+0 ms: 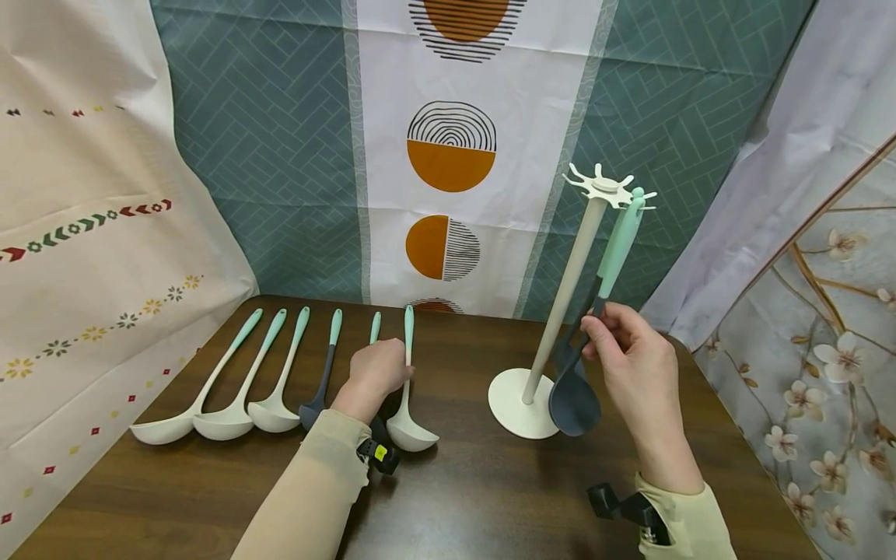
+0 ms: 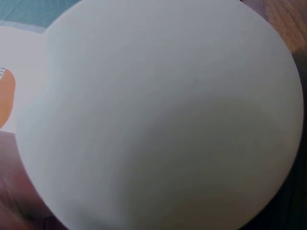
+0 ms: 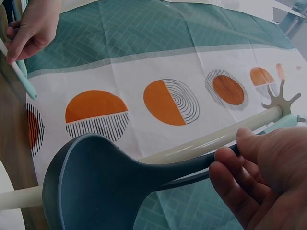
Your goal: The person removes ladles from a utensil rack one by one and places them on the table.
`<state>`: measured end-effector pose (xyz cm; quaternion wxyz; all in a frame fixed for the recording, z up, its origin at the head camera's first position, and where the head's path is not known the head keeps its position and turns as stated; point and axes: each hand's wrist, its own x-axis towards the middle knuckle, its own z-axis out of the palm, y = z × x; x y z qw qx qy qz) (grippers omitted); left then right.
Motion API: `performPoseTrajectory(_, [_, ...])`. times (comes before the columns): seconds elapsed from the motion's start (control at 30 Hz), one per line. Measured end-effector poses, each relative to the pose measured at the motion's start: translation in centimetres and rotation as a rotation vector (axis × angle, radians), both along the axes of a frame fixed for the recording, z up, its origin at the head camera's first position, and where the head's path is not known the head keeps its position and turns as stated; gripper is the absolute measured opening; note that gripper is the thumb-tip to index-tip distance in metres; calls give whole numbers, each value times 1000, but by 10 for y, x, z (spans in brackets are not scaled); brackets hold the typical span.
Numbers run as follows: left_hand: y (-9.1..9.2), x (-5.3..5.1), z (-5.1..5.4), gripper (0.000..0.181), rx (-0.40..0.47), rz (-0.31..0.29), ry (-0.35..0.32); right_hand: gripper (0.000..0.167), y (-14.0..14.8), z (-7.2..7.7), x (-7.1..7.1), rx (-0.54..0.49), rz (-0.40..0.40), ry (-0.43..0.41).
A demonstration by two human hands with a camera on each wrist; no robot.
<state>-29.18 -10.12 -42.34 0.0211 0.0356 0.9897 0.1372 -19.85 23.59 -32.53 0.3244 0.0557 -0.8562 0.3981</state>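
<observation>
In the head view my left hand point(image 1: 376, 372) pinches the shaft of a white ladle point(image 1: 413, 433) with a mint handle end. That ladle's bowl point(image 2: 163, 115) fills most of the left wrist view. My right hand point(image 1: 633, 358) pinches the dark shaft of a dark blue-grey ladle point(image 1: 575, 404), bowl downward; its mint handle reaches up to the white utensil stand's hooked top point(image 1: 603, 187). Another dark utensil point(image 1: 565, 354) hangs behind it, partly hidden. The right wrist view shows the dark ladle point(image 3: 105, 177) close up, with fingers and thumb on its shaft.
Several white ladles point(image 1: 225, 420) and a dark utensil point(image 1: 326, 381) lie in a row at left. Another mint handle point(image 1: 376, 325) shows behind my left hand. The stand's round base point(image 1: 511, 404) sits on the brown table point(image 1: 462, 498). A patterned curtain point(image 1: 266, 140) hangs behind.
</observation>
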Motion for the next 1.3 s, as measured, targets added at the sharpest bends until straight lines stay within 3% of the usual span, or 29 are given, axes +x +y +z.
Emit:
performPoseTrajectory(1.03, [5, 1, -3, 31, -49, 1, -66, 15, 2, -1, -1, 8, 6, 24])
performPoseTrajectory(1.3, [4, 4, 0, 43, -46, 9, -45, 15, 1, 0, -1, 4, 6, 14])
